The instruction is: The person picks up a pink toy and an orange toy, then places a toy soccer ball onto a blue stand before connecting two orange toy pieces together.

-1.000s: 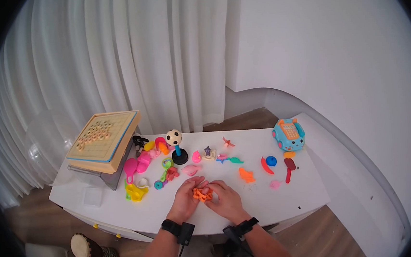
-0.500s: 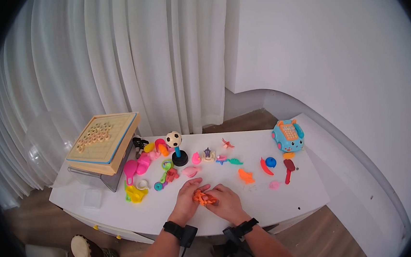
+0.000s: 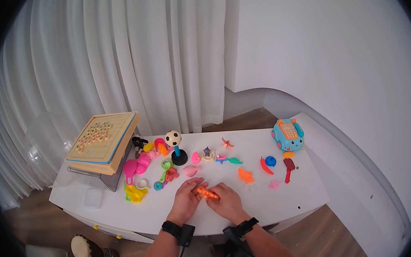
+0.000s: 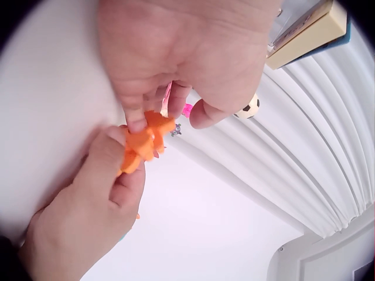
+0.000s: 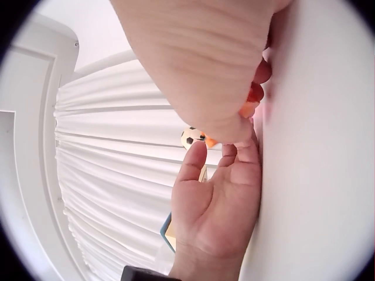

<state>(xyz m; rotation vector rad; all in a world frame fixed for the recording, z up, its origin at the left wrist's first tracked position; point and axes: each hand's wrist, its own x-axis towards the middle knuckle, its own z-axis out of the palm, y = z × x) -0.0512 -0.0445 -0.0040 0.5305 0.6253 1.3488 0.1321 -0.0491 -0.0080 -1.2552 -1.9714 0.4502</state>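
Note:
Near the front edge of the white table [image 3: 277, 202], my right hand [image 3: 228, 204] pinches a small orange plastic toy [image 3: 207, 193] between thumb and fingers. The toy [image 4: 142, 143] has a bumpy, notched outline in the left wrist view; its exact kind is unclear. My left hand [image 3: 186, 199] is beside it, palm turned inward, with a fingertip touching the toy and the thumb held apart. In the right wrist view the left palm [image 5: 220, 193] faces the camera, while the right hand [image 5: 211, 64] hides most of the toy.
Another orange toy [image 3: 246, 175] lies just beyond my right hand. Small colourful toys and a football on a stand [image 3: 174, 138] spread across the back and left. A board game box [image 3: 103, 140] stands at the left, a toy phone [image 3: 288, 135] at the back right.
The orange toy has turned between my hands and now appears narrower and slanted. The left hand had fingers around it earlier; now mainly the right hand holds it.

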